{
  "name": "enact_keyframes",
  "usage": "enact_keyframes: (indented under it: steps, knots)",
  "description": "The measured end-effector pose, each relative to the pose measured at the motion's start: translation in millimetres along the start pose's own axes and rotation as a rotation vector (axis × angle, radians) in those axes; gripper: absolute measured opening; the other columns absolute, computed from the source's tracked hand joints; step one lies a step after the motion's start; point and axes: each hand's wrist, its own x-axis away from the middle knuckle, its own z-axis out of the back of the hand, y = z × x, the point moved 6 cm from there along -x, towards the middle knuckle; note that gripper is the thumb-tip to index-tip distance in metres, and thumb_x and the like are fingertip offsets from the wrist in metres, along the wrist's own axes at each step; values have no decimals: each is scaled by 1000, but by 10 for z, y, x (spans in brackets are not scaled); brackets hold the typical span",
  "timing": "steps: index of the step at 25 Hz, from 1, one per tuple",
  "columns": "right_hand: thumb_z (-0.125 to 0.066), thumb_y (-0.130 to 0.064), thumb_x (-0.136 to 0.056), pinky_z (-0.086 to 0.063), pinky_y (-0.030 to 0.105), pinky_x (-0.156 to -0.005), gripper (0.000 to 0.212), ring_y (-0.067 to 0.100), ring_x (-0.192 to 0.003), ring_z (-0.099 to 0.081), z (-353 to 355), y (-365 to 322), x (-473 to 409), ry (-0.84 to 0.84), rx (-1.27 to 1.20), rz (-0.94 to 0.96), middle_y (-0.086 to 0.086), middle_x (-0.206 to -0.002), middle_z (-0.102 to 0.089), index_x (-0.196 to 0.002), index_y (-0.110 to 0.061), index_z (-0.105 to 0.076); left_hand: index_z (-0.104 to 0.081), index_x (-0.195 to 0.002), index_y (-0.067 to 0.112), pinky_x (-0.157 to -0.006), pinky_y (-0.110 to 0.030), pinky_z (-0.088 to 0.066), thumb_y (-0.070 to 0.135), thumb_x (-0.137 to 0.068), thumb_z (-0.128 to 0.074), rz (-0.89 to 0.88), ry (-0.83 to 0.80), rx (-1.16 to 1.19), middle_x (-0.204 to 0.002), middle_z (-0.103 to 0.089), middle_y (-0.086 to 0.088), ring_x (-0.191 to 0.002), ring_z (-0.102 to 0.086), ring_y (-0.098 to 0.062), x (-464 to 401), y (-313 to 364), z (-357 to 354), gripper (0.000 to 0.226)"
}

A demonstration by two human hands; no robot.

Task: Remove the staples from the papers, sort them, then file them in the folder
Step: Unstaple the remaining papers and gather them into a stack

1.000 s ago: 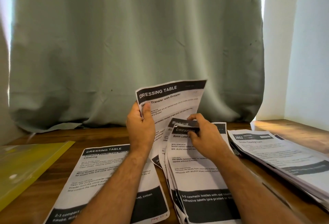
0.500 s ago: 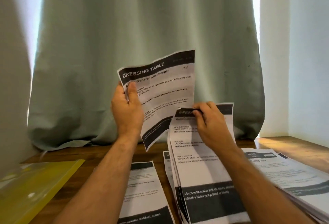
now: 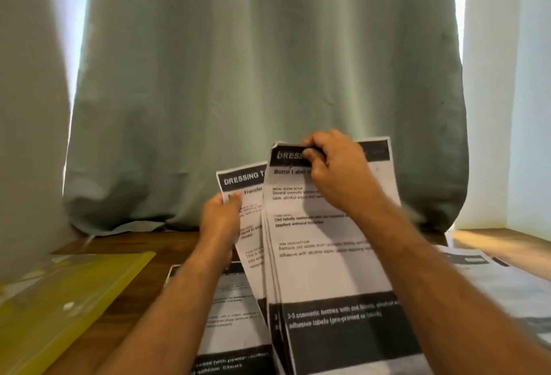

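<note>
My right hand (image 3: pixel 337 172) pinches the top edge of the paper bundle (image 3: pixel 325 243), fingers (image 3: pixel 311 155) curled over the black header, bundle held upright w/ its lower end toward me. Left hand (image 3: pixel 222 215) grips a single sheet (image 3: pixel 244 195) by its left edge, thumb on front, tucked just behind the bundle. More sheets lie flat on the desk (image 3: pixel 125 315) below & to my right (image 3: pixel 507 291). Yellow folder (image 3: pixel 59 294) sits at left on the desk, well apart from both hands.
</note>
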Motion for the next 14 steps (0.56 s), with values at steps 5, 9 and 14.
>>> enact_keyframes:
  steps: [5, 9, 14]
  knots:
    - [-60, -17, -95, -40, 21, -87, 15, 11, -91, -51, -741, 359, 505, -173, -71, -146, -1, -100, -56, -106, -19, -69, -65, -114, 8, -82, -58, -59, 9, -98, -52, 232, -44, 104, -92, -77, -17, -82, -75, -38, -77, -685, 58, 20]
    - [-59, -15, -97, -42, 10, -85, 14, 6, -92, -54, -1004, 467, 783, -282, -143, -222, -5, -103, -56, -105, -22, -69, -65, -111, 11, -81, -53, -60, 13, -103, -47, 228, -62, 117, -96, -76, -16, -89, -73, -38, -49, -710, 17, 20]
    - [-60, -9, -95, -48, 17, -89, 17, 6, -95, -53, -1057, 360, 898, -338, -111, -129, -8, -104, -56, -97, -23, -70, -66, -106, 12, -90, -63, -54, 16, -104, -45, 180, -60, 111, -99, -76, -17, -98, -71, -42, -51, -695, -26, 21]
